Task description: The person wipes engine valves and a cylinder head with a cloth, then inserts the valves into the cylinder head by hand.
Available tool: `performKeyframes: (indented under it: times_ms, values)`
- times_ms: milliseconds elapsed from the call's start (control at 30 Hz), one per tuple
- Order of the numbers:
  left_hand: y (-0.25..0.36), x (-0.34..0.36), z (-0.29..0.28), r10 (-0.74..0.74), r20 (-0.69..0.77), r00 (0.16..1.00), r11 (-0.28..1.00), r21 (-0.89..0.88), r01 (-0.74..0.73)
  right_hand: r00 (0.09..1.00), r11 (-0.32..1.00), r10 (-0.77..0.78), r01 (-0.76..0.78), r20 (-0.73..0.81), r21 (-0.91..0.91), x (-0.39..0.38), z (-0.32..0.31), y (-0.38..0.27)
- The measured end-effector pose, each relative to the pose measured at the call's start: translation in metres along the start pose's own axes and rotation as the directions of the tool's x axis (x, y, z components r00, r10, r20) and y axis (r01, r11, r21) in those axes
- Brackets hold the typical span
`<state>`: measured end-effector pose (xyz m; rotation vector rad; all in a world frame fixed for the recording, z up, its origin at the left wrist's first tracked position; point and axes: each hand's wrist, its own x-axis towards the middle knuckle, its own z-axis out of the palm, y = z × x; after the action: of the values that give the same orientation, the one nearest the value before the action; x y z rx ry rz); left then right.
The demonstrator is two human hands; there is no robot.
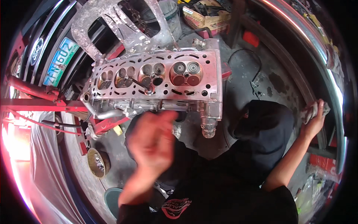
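Note:
A metal cylinder head with several combustion chambers and valves lies on a red stand in front of me, its valve face up. My left hand is raised just below its near edge, blurred by motion, fingers apart and holding nothing. My right hand is stretched far to the right and is closed on a grey rag pressed against a curved metal rail.
A vehicle's front grille with a number plate stands at the upper left. The red stand frame runs along the left. A round tin sits on the concrete floor. A cardboard box and a bucket are behind the head.

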<state>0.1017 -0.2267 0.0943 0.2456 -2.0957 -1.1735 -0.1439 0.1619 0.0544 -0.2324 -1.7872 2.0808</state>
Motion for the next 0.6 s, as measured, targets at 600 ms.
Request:
performKeyframes:
  times_ms: [600]
  values:
    - [-0.079,-0.094,0.049,-0.541,0.387,0.747,0.840,0.213,0.499,0.567,0.155,0.803,0.097,0.182,-0.983,-0.283,-0.276,0.296]
